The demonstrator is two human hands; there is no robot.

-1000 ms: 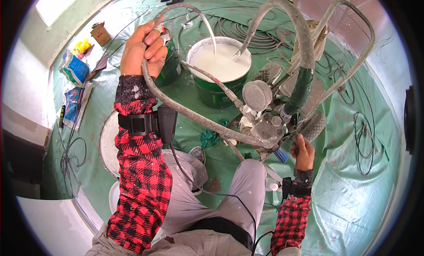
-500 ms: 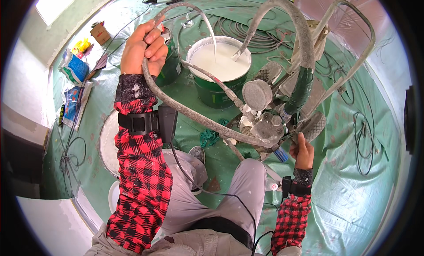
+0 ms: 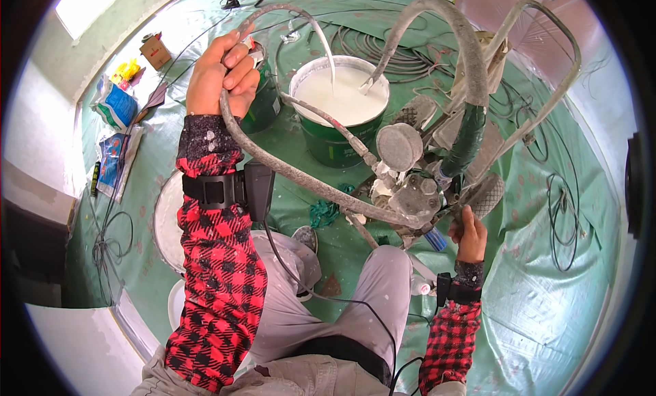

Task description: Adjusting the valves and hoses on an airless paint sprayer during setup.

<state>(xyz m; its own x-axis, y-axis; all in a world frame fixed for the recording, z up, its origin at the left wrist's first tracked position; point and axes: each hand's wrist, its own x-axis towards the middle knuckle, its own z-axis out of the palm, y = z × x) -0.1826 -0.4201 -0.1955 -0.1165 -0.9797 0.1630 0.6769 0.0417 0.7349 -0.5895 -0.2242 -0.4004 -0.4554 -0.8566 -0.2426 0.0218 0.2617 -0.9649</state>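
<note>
My left hand (image 3: 225, 71), raised at the upper left, is closed around a thin grey hose (image 3: 301, 177). From the paint sprayer's pump (image 3: 415, 199) that hose runs up through my fist and arches over to a green bucket (image 3: 335, 144) of white paint (image 3: 328, 99). Its far end turns white and drops into the paint; whether that is coated tube or a stream, I cannot tell. A thick suction hose (image 3: 471, 54) also dips into the bucket. Low on the sprayer's right side, my right hand (image 3: 470, 235) has its fingers closed at a small part, mostly hidden.
Green plastic sheeting (image 3: 533, 300) covers the floor. Behind the bucket lie coiled hoses (image 3: 369, 44); a cable (image 3: 564, 205) loops at the right. A second green bucket (image 3: 263, 112) stands behind my left wrist. Bags (image 3: 115, 105) and a cardboard box (image 3: 156, 52) sit at the left.
At the top edge, another person's dark shoes have shifted, with one foot lifting. Both my hands and the hose stay practically in place.
</note>
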